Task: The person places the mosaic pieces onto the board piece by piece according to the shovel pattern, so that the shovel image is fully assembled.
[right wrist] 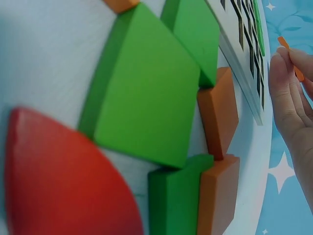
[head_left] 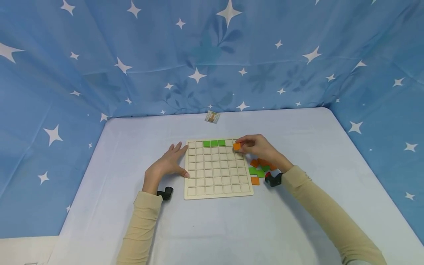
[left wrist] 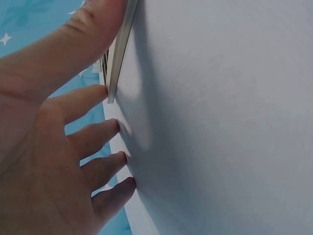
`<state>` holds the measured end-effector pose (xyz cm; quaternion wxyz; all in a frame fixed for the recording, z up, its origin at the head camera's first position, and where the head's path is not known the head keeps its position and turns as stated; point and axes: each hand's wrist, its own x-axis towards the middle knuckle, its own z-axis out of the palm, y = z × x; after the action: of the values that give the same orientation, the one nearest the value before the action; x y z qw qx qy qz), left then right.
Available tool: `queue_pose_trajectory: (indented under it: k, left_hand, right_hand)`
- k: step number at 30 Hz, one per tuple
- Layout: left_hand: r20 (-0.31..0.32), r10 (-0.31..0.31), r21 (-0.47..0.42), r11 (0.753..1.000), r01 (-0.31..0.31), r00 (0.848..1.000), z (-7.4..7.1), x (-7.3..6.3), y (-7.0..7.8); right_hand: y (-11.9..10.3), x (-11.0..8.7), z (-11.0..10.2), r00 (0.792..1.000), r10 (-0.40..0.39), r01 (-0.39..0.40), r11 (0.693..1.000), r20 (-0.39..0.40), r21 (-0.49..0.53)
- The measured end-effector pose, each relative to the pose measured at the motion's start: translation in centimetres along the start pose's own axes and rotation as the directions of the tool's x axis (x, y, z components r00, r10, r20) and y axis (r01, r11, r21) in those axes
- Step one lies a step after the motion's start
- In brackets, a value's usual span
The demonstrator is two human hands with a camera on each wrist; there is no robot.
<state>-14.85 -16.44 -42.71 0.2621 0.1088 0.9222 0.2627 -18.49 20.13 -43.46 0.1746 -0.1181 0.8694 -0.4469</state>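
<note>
A cream square board [head_left: 216,173] with a grid of recessed cells lies on the table. Green square tiles [head_left: 214,143] fill several cells in its top row. My left hand [head_left: 168,162] is spread at the board's left edge, its thumb and index finger touching that edge; the left wrist view shows the other fingertips down on the cloth. Above the board's upper right corner, my right hand [head_left: 256,146] pinches an orange square tile [head_left: 236,147] between thumb and fingers. In the right wrist view the tile [right wrist: 299,74] shows edge-on in the fingers.
Loose orange tiles [head_left: 255,181] and green tiles [head_left: 253,171] lie in a pile right of the board. Behind the board is a small patterned card [head_left: 212,117]. White cloth [head_left: 212,228] covers the table, and a blue starry curtain [head_left: 165,55] hangs behind it.
</note>
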Motion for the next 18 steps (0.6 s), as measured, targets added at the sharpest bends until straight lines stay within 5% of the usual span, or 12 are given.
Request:
queue_pose_trajectory:
  k: [18]
  left_hand:
    - [-0.004, 0.007, -0.011, 1.0, -0.007, 1.0, -0.11, -0.23, 0.19]
  right_hand:
    - [-0.76, 0.82, 0.88, 1.0, -0.012, 0.01, 0.997, 0.026, 0.079]
